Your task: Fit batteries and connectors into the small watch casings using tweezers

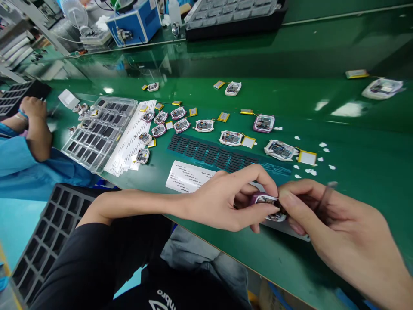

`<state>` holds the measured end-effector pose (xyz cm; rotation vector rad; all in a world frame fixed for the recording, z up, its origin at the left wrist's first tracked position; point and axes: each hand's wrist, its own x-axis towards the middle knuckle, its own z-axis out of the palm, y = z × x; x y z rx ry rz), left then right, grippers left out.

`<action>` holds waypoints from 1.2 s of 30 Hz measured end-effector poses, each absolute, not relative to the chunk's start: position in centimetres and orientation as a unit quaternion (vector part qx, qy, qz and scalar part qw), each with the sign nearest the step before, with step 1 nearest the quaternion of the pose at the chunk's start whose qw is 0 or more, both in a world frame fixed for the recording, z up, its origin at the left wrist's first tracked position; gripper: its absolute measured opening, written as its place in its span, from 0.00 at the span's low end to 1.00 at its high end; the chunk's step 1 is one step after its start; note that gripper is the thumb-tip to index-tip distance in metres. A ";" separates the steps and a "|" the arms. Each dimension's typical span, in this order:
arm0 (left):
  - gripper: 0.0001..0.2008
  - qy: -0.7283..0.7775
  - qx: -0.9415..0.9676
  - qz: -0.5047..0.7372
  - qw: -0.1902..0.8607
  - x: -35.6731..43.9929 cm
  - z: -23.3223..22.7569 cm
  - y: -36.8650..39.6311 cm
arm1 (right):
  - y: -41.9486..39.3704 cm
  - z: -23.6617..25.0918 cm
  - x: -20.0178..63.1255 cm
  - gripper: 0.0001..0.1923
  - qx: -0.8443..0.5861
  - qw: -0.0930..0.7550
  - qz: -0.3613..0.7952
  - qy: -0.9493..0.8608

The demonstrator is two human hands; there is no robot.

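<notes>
- Near the front edge of the green bench (pixel 355 142), both of the person's hands meet over one small pink-rimmed device (pixel 267 201).
- Left hand (pixel 226 200): thumb and forefinger are pinched on the device's left side, the other fingers curled beneath it.
- Right hand (pixel 325 219): its fingertips grip the device's right end (a thin dark tool (pixel 325 196) seems tucked in this hand, too blurred to be sure).
- The device sits between the two hands, just above a white label sheet (pixel 189 176).
- Beyond the sheet lies a strip of black pads (pixel 209 155), then a scatter of similar devices with yellow batteries (pixel 307 157).
- Farther left, a clear tray (pixel 100 129) of dark parts lies beside a co-worker's blue sleeve (pixel 19 159).
</notes>
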<state>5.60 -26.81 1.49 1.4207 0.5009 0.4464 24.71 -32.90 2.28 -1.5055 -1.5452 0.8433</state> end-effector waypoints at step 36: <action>0.08 0.232 0.598 0.224 0.734 5.4 1.8 -26.4 | -38.9 -3.2 30.3 0.10 -0.605 0.261 -0.027 -0.752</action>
